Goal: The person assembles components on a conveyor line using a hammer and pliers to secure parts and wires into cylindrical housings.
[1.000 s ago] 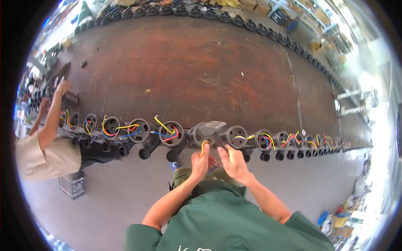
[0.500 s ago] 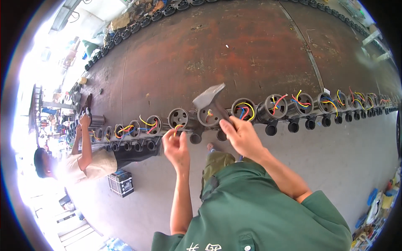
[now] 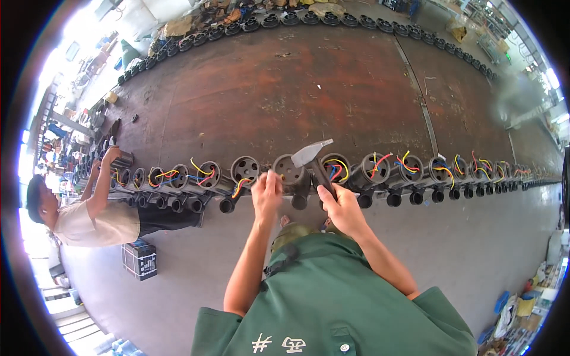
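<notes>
My right hand point(image 3: 344, 210) is closed round the dark handle of a hammer point(image 3: 312, 153), its grey metal head raised over the table's near edge. Just left of it, my left hand point(image 3: 267, 194) has its fingers drawn together beside a round black motor housing point(image 3: 289, 168). A bit of coloured wire shows by those fingertips; whether they grip it is hidden. The housing to the left point(image 3: 244, 168) has red and yellow wires point(image 3: 240, 187) hanging over its near rim. Right of the hammer, another housing point(image 3: 336, 168) holds yellow, red and blue wires.
A long row of similar housings with side tubes lines the near edge of the brown table point(image 3: 249, 107). Black round parts point(image 3: 270, 21) line its far edge. At left a co-worker point(image 3: 101, 207) handles another housing. A black strapped box point(image 3: 139, 259) sits on the floor.
My left hand has gone from the wires of the left housing to the housing beside it on the right. The hammer head has swung rightward, uncovering that housing's face. The whole view has shifted.
</notes>
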A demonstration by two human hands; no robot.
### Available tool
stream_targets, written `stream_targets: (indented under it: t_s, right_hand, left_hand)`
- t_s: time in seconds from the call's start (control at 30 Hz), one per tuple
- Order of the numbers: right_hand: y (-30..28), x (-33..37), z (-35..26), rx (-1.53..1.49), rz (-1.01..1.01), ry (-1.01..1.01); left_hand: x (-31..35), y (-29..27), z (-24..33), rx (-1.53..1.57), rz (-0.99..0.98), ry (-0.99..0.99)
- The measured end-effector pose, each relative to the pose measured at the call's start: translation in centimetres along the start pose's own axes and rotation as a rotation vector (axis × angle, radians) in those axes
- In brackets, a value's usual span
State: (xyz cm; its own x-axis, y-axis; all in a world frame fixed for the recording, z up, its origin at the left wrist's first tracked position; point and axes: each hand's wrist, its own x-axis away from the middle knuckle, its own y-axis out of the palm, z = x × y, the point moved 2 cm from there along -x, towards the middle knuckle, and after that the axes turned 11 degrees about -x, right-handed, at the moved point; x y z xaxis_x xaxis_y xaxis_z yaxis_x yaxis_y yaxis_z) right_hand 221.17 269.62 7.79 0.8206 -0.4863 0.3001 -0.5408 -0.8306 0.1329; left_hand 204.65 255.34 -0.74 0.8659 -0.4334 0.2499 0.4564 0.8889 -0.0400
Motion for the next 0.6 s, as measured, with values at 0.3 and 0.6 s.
stream_targets:
  t_s: [0.3, 0.6]
  right_hand:
    - [2.1, -3.0, 3.2, 0.724, -0.003, -0.063]
    - [2.7, -3.0, 6.0, 0.705, 0.042, -0.133]
  left_hand:
    - [2.8, 0.2, -3.8, 0.777, -0.087, -0.24]
    - [2.9, 0.9, -6.9, 0.976, -0.198, -0.263]
